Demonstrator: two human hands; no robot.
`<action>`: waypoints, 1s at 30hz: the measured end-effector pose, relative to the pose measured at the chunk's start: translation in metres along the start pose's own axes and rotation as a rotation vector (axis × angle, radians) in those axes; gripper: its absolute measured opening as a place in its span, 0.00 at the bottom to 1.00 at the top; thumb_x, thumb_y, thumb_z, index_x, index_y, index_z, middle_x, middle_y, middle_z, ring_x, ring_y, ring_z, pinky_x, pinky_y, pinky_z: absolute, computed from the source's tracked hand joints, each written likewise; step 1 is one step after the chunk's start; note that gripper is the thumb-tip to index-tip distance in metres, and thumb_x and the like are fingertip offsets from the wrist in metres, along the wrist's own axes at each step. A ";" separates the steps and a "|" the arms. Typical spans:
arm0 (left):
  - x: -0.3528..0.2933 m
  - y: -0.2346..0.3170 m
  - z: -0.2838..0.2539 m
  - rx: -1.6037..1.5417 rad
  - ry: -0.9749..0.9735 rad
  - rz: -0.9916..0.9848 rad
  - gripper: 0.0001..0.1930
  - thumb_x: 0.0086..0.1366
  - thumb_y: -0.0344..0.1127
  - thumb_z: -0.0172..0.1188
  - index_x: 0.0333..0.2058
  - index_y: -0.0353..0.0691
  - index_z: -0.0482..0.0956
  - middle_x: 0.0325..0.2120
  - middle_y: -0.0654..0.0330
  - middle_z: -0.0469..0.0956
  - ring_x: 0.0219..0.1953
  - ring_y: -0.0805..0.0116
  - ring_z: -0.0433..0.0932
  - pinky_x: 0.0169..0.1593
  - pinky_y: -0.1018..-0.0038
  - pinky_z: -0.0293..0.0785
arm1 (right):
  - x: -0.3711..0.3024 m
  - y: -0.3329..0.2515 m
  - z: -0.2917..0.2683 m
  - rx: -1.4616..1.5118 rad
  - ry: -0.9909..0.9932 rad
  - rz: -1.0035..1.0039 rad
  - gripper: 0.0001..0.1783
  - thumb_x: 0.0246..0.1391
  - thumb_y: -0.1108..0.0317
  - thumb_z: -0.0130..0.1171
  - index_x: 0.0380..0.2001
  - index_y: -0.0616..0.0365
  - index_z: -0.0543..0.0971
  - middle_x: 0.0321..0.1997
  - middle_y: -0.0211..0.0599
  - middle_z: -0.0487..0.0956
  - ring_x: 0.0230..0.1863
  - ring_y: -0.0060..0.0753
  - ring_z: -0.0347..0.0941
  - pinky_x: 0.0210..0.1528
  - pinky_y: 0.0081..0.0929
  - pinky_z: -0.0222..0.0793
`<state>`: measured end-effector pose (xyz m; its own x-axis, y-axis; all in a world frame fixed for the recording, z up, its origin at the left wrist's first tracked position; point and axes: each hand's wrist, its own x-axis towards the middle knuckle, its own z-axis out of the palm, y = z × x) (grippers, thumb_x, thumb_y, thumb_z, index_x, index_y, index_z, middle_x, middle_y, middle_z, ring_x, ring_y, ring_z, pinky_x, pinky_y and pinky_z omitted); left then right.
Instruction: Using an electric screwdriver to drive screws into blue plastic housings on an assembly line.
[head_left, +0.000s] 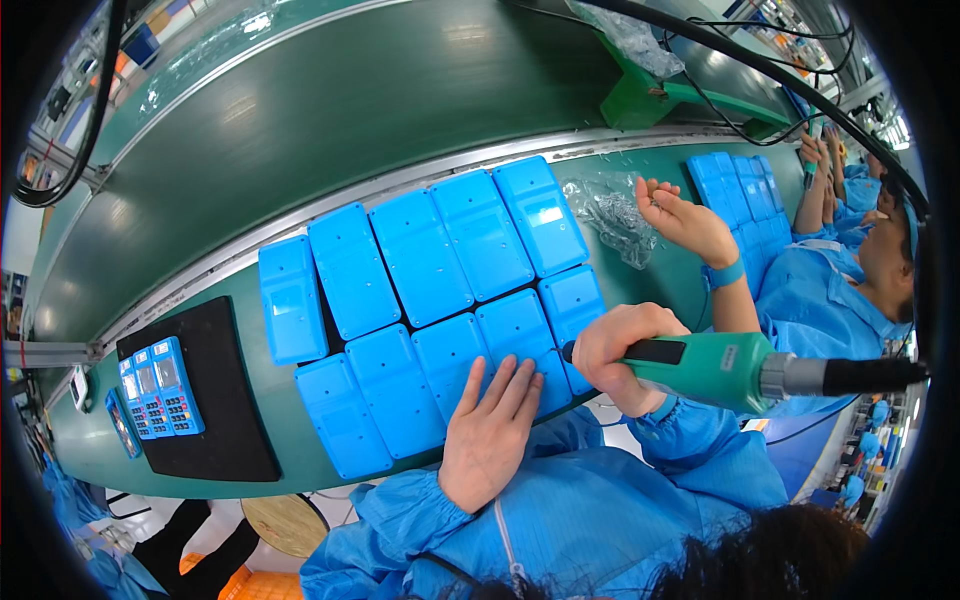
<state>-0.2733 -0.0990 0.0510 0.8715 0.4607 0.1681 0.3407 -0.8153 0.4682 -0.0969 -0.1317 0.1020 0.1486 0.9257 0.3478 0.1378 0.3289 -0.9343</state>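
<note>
Several blue plastic device housings (420, 255) lie face down in two rows on the green bench (285, 420), with small screw holes in their backs. My left hand (490, 430) rests flat, fingers stretched, on a front-row housing (520, 325). In my right hand (625, 350) is a green electric screwdriver (705, 370), held lying nearly level with its cable end to the right. Its tip points left, over the seam between that housing and the rightmost front-row housing (575, 295). Whether the bit touches a screw is too small to tell.
A clear plastic bag of screws (615, 215) lies behind the rows, beside a co-worker's hand (690, 225). More blue housings (735, 190) stand at the right. At the left, a black mat (235, 400) carries keypad devices (160, 390). A black cable (770, 65) arches overhead.
</note>
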 end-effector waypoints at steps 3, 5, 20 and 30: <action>0.001 0.002 -0.001 0.018 -0.026 0.002 0.18 0.50 0.31 0.56 0.42 0.37 0.72 0.45 0.58 0.69 0.50 0.63 0.67 0.57 0.58 0.54 | -0.005 0.000 0.002 -0.080 0.106 0.127 0.12 0.38 0.71 0.64 0.25 0.59 0.70 0.19 0.32 0.72 0.17 0.21 0.69 0.18 0.18 0.62; 0.003 0.003 -0.002 0.030 -0.027 0.008 0.18 0.50 0.31 0.56 0.42 0.37 0.71 0.45 0.58 0.69 0.50 0.63 0.67 0.57 0.58 0.54 | 0.002 -0.004 0.002 -0.001 0.143 0.153 0.12 0.37 0.70 0.65 0.25 0.58 0.71 0.21 0.31 0.72 0.18 0.21 0.68 0.22 0.19 0.63; 0.131 0.014 -0.021 0.040 -0.061 0.317 0.19 0.50 0.30 0.55 0.43 0.37 0.68 0.38 0.52 0.70 0.40 0.55 0.70 0.42 0.66 0.69 | 0.002 -0.089 -0.071 -0.025 0.491 -0.233 0.10 0.47 0.69 0.57 0.24 0.64 0.68 0.16 0.32 0.67 0.30 0.22 0.68 0.47 0.30 0.65; 0.269 0.019 0.076 0.077 0.004 0.375 0.06 0.55 0.33 0.50 0.28 0.37 0.71 0.25 0.56 0.71 0.31 0.57 0.73 0.33 0.67 0.71 | -0.001 -0.102 -0.108 -0.338 0.469 -0.384 0.12 0.42 0.70 0.62 0.30 0.62 0.73 0.23 0.35 0.73 0.23 0.23 0.69 0.27 0.20 0.65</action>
<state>-0.0058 -0.0168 0.0394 0.9392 0.1266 0.3191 0.0239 -0.9514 0.3069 -0.0052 -0.1858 0.2052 0.4251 0.5519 0.7174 0.5514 0.4706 -0.6888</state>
